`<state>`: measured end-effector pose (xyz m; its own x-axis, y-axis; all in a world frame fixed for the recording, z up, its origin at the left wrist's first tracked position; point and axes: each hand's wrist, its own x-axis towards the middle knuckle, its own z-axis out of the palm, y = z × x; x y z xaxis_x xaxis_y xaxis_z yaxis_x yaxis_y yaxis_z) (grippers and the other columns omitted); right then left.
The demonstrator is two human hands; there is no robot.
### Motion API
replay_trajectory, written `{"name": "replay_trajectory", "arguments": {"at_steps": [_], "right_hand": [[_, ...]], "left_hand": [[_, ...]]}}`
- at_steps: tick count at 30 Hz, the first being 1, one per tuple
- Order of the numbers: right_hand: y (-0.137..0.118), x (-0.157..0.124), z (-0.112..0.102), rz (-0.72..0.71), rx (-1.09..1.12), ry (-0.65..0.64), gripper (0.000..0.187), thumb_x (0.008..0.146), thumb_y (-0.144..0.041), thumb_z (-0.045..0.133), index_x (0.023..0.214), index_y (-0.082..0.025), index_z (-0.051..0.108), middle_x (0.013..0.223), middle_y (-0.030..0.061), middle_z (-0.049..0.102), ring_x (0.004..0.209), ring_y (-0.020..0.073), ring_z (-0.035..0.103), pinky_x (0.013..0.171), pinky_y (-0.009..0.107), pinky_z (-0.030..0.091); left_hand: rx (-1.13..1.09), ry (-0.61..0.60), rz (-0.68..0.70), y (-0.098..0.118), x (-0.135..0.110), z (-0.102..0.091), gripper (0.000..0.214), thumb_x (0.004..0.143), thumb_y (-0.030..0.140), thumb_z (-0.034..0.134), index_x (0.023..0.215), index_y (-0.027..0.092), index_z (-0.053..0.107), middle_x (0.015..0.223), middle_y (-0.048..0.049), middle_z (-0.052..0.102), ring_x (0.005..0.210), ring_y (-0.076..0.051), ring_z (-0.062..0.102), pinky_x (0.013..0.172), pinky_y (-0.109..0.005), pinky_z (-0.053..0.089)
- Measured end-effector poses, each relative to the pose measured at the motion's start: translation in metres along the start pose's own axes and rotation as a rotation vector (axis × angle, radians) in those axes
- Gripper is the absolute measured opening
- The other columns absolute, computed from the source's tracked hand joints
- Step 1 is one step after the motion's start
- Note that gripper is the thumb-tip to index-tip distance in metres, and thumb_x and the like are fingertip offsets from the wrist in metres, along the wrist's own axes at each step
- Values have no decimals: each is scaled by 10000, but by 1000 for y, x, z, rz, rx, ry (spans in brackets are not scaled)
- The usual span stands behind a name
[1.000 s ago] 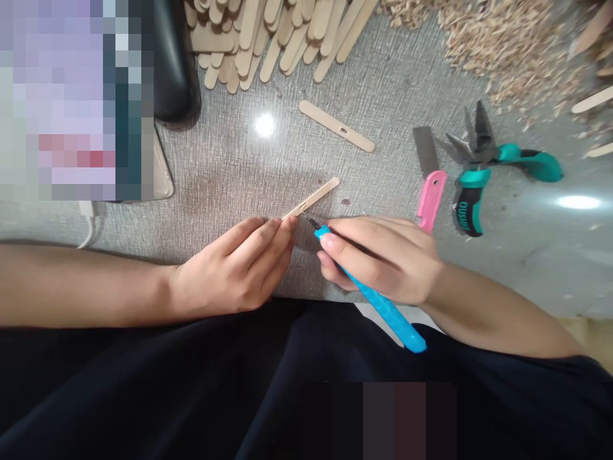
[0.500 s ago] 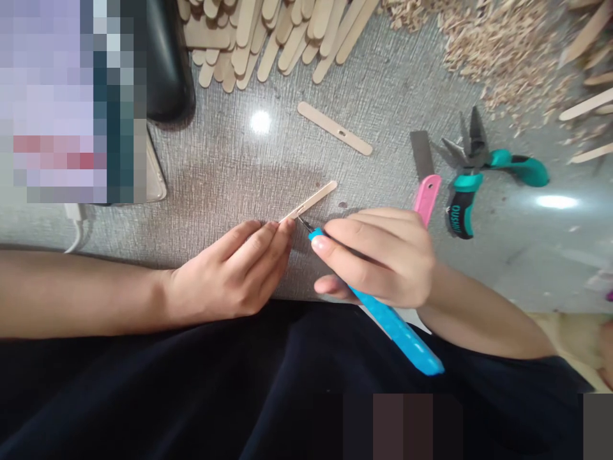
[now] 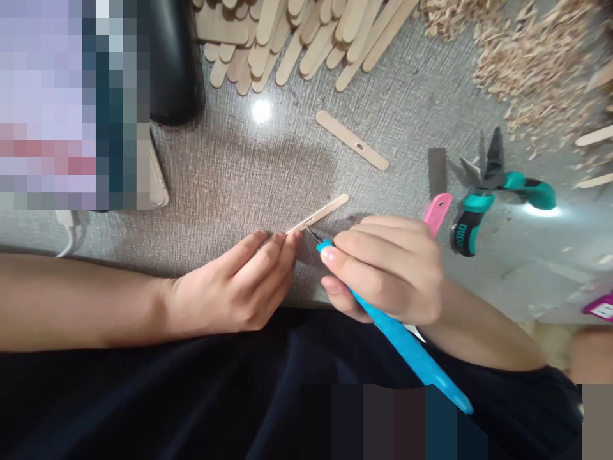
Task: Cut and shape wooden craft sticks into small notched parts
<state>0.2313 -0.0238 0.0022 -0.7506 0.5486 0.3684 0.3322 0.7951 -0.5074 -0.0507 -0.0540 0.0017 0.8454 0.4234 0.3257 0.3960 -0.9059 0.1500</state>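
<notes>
A flat wooden stick lies on the grey table near its front edge. My left hand pins the stick's near end down with closed fingertips. In a pen-like grip my right hand holds a blue-handled craft knife. Its blade tip touches the stick right beside my left fingertips. The knife's handle slants back over my dark lap.
Teal-handled pliers and a pink-handled blade tool lie to the right. Another stick with a slot lies further back. A pile of sticks and wood shavings fill the far side. A black object stands at the left.
The view has shifted slightly. My right hand has tilted the knife so its handle points further down and right. The left hand still pins the stick.
</notes>
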Motion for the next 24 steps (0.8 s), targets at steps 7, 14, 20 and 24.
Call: {"name": "replay_trajectory", "arguments": {"at_steps": [7,14,20,24], "right_hand": [[1,-18,-9,-105,-35,-17,54,1187,-230,590,1162,-205,631,877,56,759,739,199,661,602,382,573],[1,-22,-7,-66,-39,52,54,1169,-243,614,1133,-226,651,878,36,782,715,184,684,605,366,621],[3,-17,0,-96,-54,61,75,1181,-241,593,1157,-203,653,856,41,778,687,175,664,574,354,591],[3,-17,-1,-105,-78,56,119,1193,-265,592,1115,-231,675,870,34,771,698,168,674,611,346,599]], "left_hand": [[13,-61,39,0,0,-4,401,1174,139,570,1385,-104,809,1361,-207,906,1132,-277,885,1052,-394,768],[26,-18,48,-3,2,-5,370,1144,82,558,1315,-103,829,1296,-204,921,1062,-267,890,1006,-381,778],[32,2,46,-1,2,-3,369,1146,86,553,1303,-100,831,1311,-215,916,1066,-274,899,996,-388,785],[42,0,49,-1,1,-1,362,1142,94,563,1290,-89,839,1321,-214,914,1059,-273,904,995,-384,788]]}}
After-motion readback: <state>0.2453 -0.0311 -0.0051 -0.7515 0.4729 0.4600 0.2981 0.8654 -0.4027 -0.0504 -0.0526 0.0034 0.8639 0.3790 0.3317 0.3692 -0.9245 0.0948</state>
